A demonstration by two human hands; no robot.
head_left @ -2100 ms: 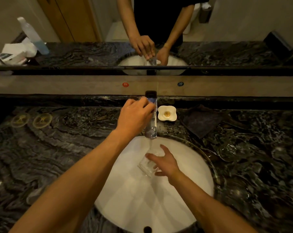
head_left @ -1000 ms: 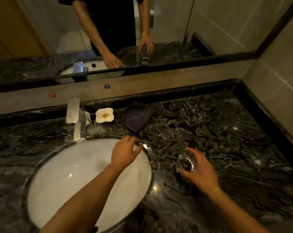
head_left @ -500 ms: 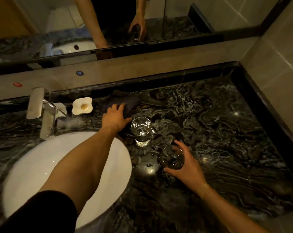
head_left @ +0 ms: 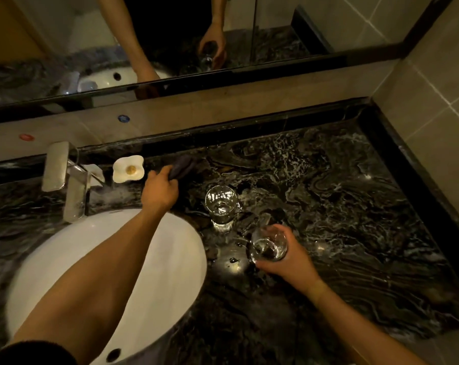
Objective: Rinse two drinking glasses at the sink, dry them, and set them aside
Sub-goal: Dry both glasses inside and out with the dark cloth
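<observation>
Two clear drinking glasses are to the right of the white sink basin [head_left: 65, 259]. One glass [head_left: 220, 204] stands upright by itself on the dark marble counter [head_left: 341, 219]. My right hand [head_left: 286, 259] holds the other glass [head_left: 268, 246] upright just above the counter, a little nearer and to the right of the first. My left hand [head_left: 159, 192] reaches past the sink's rim and grips a dark cloth [head_left: 182, 167], which is bunched up and partly raised off the counter near the back ledge.
A chrome tap [head_left: 65, 180] stands behind the basin, with no water running. Beside it is a small white flower-shaped dish [head_left: 128, 169]. A mirror [head_left: 170, 35] runs along the back wall. A tiled wall [head_left: 434, 101] bounds the counter on the right.
My left hand left the tap, crossed to the dark cloth and closed on it, bunching it up. My right hand carried its glass from the basin to beside the standing glass.
</observation>
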